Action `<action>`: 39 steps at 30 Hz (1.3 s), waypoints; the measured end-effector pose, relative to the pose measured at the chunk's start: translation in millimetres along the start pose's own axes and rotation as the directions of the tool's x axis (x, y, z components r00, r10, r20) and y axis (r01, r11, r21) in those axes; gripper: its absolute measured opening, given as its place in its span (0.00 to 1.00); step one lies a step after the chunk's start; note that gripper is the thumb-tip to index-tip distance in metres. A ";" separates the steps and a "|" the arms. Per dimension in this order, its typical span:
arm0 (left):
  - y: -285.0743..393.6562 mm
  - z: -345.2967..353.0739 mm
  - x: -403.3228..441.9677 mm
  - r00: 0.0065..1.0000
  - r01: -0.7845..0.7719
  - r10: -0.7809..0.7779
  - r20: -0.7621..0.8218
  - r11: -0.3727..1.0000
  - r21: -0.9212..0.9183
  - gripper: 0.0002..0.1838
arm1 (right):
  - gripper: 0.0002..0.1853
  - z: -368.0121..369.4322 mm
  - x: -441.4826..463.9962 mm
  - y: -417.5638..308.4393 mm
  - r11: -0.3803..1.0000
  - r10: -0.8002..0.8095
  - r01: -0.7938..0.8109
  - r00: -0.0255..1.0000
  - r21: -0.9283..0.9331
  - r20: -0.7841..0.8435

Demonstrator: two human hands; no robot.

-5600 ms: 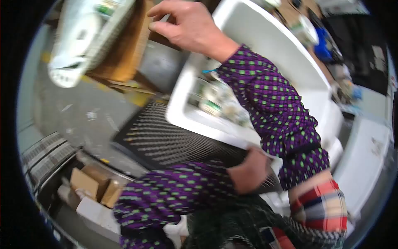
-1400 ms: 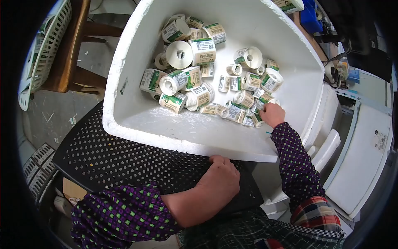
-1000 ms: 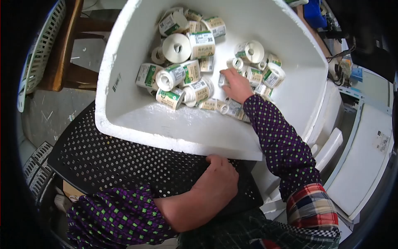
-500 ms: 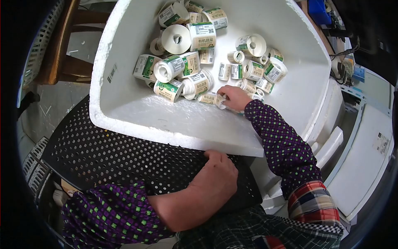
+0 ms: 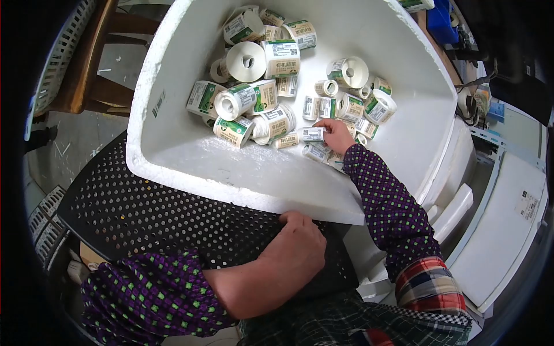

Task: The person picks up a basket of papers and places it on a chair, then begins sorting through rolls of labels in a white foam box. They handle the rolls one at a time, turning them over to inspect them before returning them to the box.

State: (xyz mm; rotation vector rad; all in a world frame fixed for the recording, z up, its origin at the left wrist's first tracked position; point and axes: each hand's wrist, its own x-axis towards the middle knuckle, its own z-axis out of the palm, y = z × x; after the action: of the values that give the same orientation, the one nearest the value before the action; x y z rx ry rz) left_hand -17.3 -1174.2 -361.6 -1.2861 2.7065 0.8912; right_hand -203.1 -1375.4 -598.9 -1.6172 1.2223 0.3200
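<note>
A white foam box (image 5: 190, 179) holds several label rolls with green, white and tan print. Larger rolls, such as one with its core facing up (image 5: 246, 61), lie heaped on the left; smaller ones, such as this roll (image 5: 326, 87), lie on the right. My right hand (image 5: 339, 136) reaches into the box, its fingers closed on the end of a small label roll (image 5: 313, 134). My left hand (image 5: 299, 242) rests by the box's near edge, over the black perforated surface, with its fingers curled; what they hold, if anything, is hidden.
The black perforated seat (image 5: 167, 222) is under the box's near side. At the left are a wooden chair (image 5: 86, 63) and a white slotted basket (image 5: 57, 63). A blue bin (image 5: 441, 23) is at the top right, and a white panel (image 5: 502, 213) stands at the right.
My right hand has moved from the right-hand rolls to the front middle of the box and now grips a small roll there. My left hand has stayed near the box's edge since the second frame.
</note>
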 end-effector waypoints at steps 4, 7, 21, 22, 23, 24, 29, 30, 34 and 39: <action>-0.5 -1.6 -0.8 1.000 -0.006 0.006 0.001 1.000 0.028 0.15 | 0.14 3.8 0.4 9.1 0.994 -0.105 0.106 0.994 0.019 -0.039; -0.2 0.2 -0.2 1.000 -0.007 0.007 -0.004 1.000 0.023 0.14 | 0.14 3.6 1.1 10.5 0.985 -0.174 0.174 0.983 -0.011 -0.064; -2.4 -3.8 -1.3 0.999 -0.033 0.032 0.018 0.999 0.022 0.16 | 0.15 2.2 -0.6 8.8 0.986 -0.159 0.156 0.985 -0.056 -0.064; -2.3 -1.5 -1.4 1.000 -0.023 0.023 -0.009 0.999 0.027 0.16 | 0.15 -0.7 -2.9 7.1 0.986 -0.160 0.157 0.985 -0.053 -0.068; -1.4 0.4 -2.0 0.999 -0.010 0.011 -0.034 0.999 0.031 0.16 | 0.17 -5.8 -7.0 5.2 0.985 -0.175 0.175 0.982 -0.005 -0.070; -0.4 1.6 -2.2 1.000 -0.003 0.004 -0.029 0.999 0.043 0.16 | 0.18 -11.5 -8.7 -0.7 0.978 -0.199 0.203 0.977 0.043 -0.073; 13.2 23.5 7.7 0.979 0.091 -0.071 -0.192 0.991 0.096 0.08 | 0.14 -40.5 -44.4 -71.6 0.906 -0.409 0.420 0.902 0.056 -0.137; 13.8 36.4 13.3 0.943 0.115 -0.073 -0.324 0.987 0.115 0.09 | 0.14 -40.7 -39.5 -85.8 0.863 -0.427 0.445 0.896 0.238 -0.125; 6.6 53.7 29.0 0.962 -0.008 -0.018 -0.274 0.996 -0.091 0.08 | 0.14 -40.6 -67.7 -220.3 0.727 -0.533 0.494 0.844 0.477 -0.062; -1.8 55.7 37.8 0.966 -0.064 0.023 -0.259 0.987 -0.149 0.08 | 0.12 3.0 -70.8 -403.2 0.373 -0.872 0.893 0.430 0.252 -0.234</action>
State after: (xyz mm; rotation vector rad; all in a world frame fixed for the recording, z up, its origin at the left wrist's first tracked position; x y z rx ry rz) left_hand -53.3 -1174.0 -418.5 -1.4720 2.9211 1.0261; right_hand 99.0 -1356.6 -323.3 -1.7258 0.2355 -0.6353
